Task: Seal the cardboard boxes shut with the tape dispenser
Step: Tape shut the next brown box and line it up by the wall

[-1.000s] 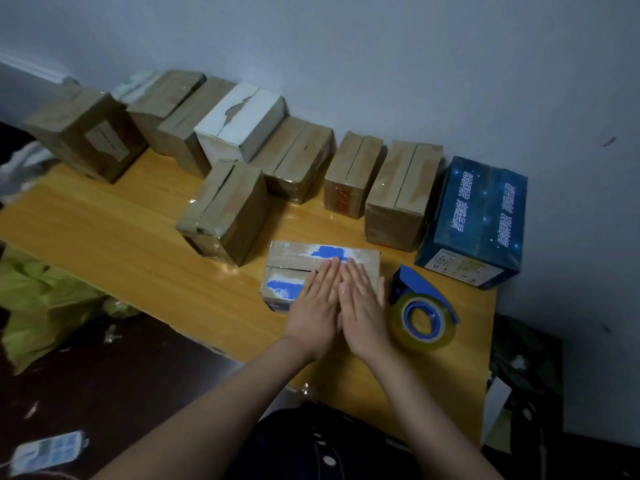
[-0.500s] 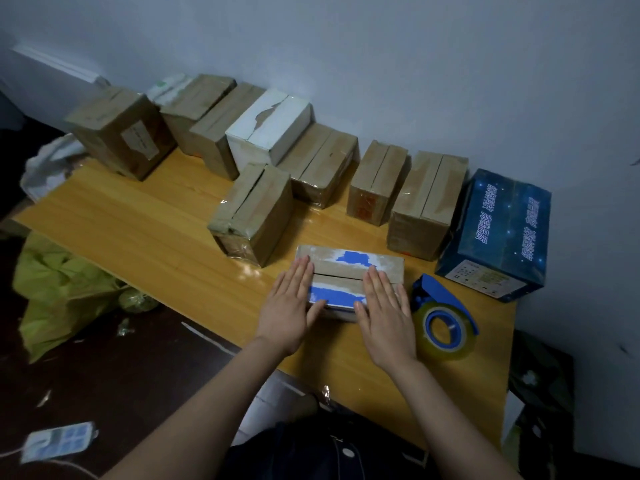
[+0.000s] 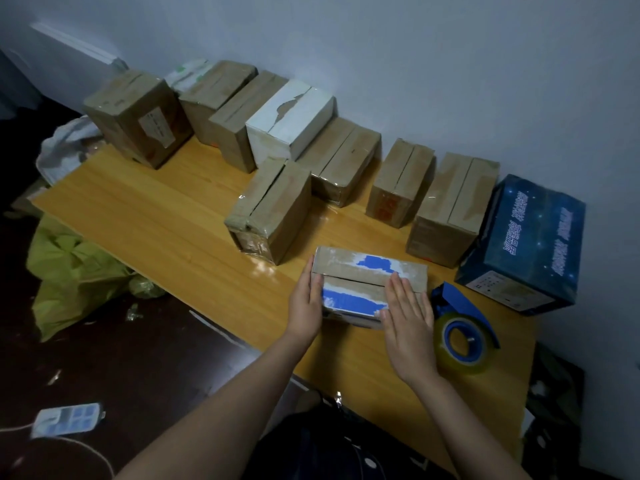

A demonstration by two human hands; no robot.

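1. The small box [image 3: 356, 275] lies near the front edge of the table [image 3: 173, 216], just left of the tape dispenser [image 3: 460, 306] and not touching it.
2. The left hand [image 3: 306, 306] lays straight fingers against the box's left end. The right hand [image 3: 407, 323] rests flat on its top right corner. Neither hand curls round anything.
3. The box looks light and could slide on the smooth wood. Its edges are probably stiff, but the top flaps may give under pressure.
4. Its skin is torn to blue and white patches, so tape may bond poorly there.
5. Best to brace it by the ends and press beside the middle seam.
6. The dispenser looks rigid and is best gripped by its blue frame, away from the cutter.
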